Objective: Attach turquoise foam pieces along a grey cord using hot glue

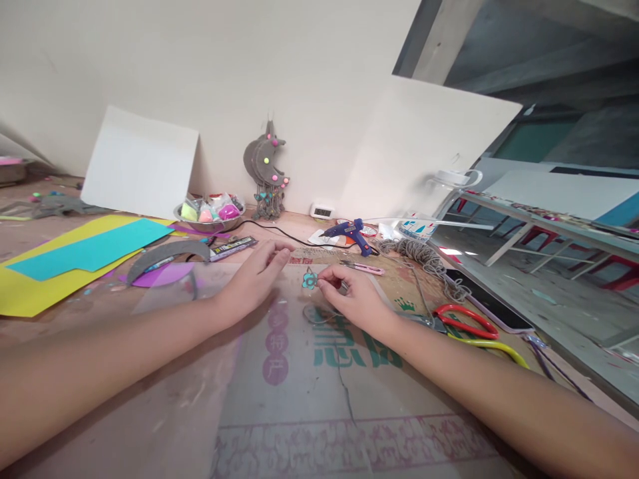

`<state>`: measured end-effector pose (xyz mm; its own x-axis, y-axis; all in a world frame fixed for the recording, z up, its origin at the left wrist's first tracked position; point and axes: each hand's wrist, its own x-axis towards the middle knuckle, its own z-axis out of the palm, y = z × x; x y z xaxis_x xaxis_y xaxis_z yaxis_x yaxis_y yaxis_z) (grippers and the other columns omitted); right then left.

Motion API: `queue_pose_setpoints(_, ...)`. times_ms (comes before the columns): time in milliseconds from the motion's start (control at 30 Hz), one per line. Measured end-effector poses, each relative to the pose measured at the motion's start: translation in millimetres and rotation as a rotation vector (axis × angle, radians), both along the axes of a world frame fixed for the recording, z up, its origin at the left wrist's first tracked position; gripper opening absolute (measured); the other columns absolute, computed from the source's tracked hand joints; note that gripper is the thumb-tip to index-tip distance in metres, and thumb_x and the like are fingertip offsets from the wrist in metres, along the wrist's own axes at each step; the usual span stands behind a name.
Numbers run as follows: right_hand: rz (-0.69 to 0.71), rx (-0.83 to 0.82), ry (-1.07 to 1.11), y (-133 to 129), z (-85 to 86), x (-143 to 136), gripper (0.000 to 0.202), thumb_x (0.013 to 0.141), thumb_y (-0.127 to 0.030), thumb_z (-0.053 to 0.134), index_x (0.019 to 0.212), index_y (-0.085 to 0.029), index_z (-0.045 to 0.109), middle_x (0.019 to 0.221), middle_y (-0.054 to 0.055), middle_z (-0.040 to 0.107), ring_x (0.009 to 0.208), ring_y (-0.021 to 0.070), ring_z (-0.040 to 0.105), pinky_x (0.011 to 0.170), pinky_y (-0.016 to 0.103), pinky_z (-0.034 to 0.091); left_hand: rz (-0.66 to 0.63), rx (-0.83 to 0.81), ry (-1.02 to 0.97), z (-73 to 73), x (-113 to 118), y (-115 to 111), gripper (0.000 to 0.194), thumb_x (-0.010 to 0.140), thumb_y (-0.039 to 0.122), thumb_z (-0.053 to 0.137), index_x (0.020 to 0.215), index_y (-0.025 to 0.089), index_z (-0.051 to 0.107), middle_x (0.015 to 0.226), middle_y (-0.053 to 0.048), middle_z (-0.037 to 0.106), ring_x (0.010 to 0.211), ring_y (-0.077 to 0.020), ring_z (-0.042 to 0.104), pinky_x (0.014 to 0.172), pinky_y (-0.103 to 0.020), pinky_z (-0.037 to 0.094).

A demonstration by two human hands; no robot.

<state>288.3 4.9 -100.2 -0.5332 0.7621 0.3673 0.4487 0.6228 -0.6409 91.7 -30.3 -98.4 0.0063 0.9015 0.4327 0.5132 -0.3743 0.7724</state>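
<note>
Blue flower: the small blue flower (309,281) is between your two hands, just off your right fingertips, over the clear sheet (294,406); whether it touches the sheet, you cannot tell from here.
Right hand: your right hand (357,293) pinches the flower at its near edge, thumb against forefinger. Keep that pinch light and on the rim, so the petals should not bend and the front stays in sight.
Left hand: your left hand (252,283) is held just beside the flower, nothing visible in it; whether its fingertips meet cannot be told. Best use it to steady the far edge rather than squeezing harder with the right.
Grey cord: a loop of grey cord (317,323) lies on the sheet below the flower. Keep your right wrist off it, as it could snag.
Glue gun: the blue glue gun (351,231) lies beyond your right hand. Treat its tip as hot and keep your knuckles away.
Craft knife: the pink craft knife (367,268) lies just beyond your right hand, so watch it when reaching outward.
Scissors: the scissors (494,344) lie near your right forearm; keep your sleeve-side clear of the handles.
</note>
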Motion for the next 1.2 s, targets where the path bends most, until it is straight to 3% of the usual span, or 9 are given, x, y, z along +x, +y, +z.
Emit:
queue_pose_setpoints(100, -0.007, 0.009, -0.002, 0.1, -0.2, 0.2, 0.013, 0.081, -0.025, 0.048, 0.076, -0.017, 0.058, 0.067, -0.001, 0.058, 0.062, 0.0113, 0.051, 0.057, 0.022, 0.039, -0.040, -0.111, 0.016, -0.5, -0.9, 1.5, 0.027, 0.088, 0.035, 0.040, 0.084, 0.017, 0.059, 0.080, -0.001, 0.060, 0.076, -0.0146, 0.055, 0.070, -0.025, 0.043)
queue_pose_setpoints(167, -0.008, 0.010, -0.002, -0.3, 0.3, 0.0, 0.013, 0.080, -0.025, 0.048, 0.075, -0.018, 0.058, 0.067, -0.001, 0.058, 0.062, 0.0115, 0.051, 0.058, 0.023, 0.039, -0.088, -0.205, 0.007, -0.2, 0.0, 0.6, 0.030, 0.085, 0.038, 0.043, 0.074, 0.016, 0.059, 0.065, 0.001, 0.056, 0.058, -0.0119, 0.050, 0.055, -0.023, 0.040)
queue_pose_setpoints(267, -0.006, 0.010, -0.005, -1.2, 1.6, -0.4, 0.012, 0.080, -0.024, 0.048, 0.074, -0.018, 0.057, 0.065, -0.001, 0.057, 0.061, 0.0116, 0.051, 0.057, 0.023, 0.040, -0.103, -0.261, -0.029, 0.6, 1.6, -1.4, 0.031, 0.081, 0.042, 0.049, 0.071, 0.016, 0.060, 0.058, 0.002, 0.052, 0.050, -0.0097, 0.044, 0.046, -0.021, 0.035)
queue_pose_setpoints(700, 0.016, 0.036, -0.067, 0.5, -1.0, 0.4, 0.015, 0.084, -0.025, 0.048, 0.079, -0.018, 0.061, 0.070, 0.000, 0.062, 0.064, 0.0126, 0.055, 0.060, 0.024, 0.042, -0.203, -0.201, 0.077, -0.6, 4.1, -3.0, 0.030, 0.082, 0.041, 0.048, 0.078, 0.017, 0.066, 0.066, 0.001, 0.055, 0.058, -0.0112, 0.045, 0.052, -0.022, 0.033)
queue_pose_setpoints(833, 0.035, 0.151, -0.094, 1.3, 19.4, 6.2, 0.021, 0.087, -0.030, 0.047, 0.095, -0.019, 0.064, 0.096, 0.005, 0.067, 0.090, 0.0171, 0.060, 0.081, 0.030, 0.044, -0.176, -0.234, 0.047, 0.7, 5.3, -3.6, 0.031, 0.081, 0.043, 0.048, 0.079, 0.016, 0.064, 0.065, 0.001, 0.054, 0.056, -0.0111, 0.045, 0.051, -0.022, 0.033)
queue_pose_setpoints(900, -0.006, 0.220, -0.120, 7.1, 34.9, 13.8, 0.023, 0.088, -0.030, 0.047, 0.097, -0.019, 0.064, 0.099, 0.006, 0.067, 0.093, 0.0187, 0.060, 0.082, 0.031, 0.044, -0.170, -0.246, 0.022, -0.1, 5.1, -2.9, 0.031, 0.081, 0.043, 0.048, 0.078, 0.016, 0.063, 0.065, 0.001, 0.054, 0.056, -0.0112, 0.045, 0.051, -0.022, 0.033)
queue_pose_setpoints(1033, -0.107, 0.310, -0.384, 34.2, 51.8, 38.4, 0.020, 0.084, -0.028, 0.052, 0.095, -0.020, 0.066, 0.095, 0.006, 0.068, 0.088, 0.0207, 0.061, 0.078, 0.033, 0.046, -0.175, -0.262, -0.013, -1.8, 4.6, -2.2, 0.029, 0.081, 0.043, 0.049, 0.079, 0.016, 0.061, 0.066, 0.001, 0.053, 0.056, -0.0110, 0.046, 0.050, -0.022, 0.033)
queue_pose_setpoints(1200, -0.154, 0.336, -0.705, 72.5, 34.0, 68.4, 0.031, 0.081, -0.031, 0.055, 0.109, -0.022, 0.065, 0.111, 0.007, 0.065, 0.095, 0.0236, 0.061, 0.081, 0.033, 0.045, -0.149, -0.289, -0.010, -3.0, 4.4, -2.0, 0.030, 0.081, 0.044, 0.049, 0.078, 0.017, 0.059, 0.062, 0.002, 0.050, 0.055, -0.0106, 0.045, 0.048, -0.021, 0.032)
